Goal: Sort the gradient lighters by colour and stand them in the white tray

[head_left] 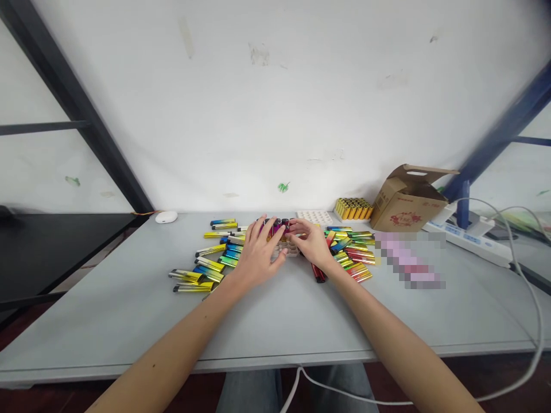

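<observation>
My left hand [257, 254] and my right hand [313, 243] rest side by side over a small white tray [287, 250] in the middle of the grey table [129, 321]. Both sets of fingertips touch a row of dark pink lighters [279, 223] standing in that tray. Whether either hand grips a lighter I cannot tell. Loose shiny lighters, gold, green and blue, lie scattered to the left [206, 267] and to the right [355, 255] of my hands.
An empty white tray [315, 217] and a tray full of yellow lighters [353, 209] stand by the wall. An open cardboard box [407, 201] is at the right, beside a power strip [469, 241] and white cable [531, 287]. A white oval object [166, 217] lies far left.
</observation>
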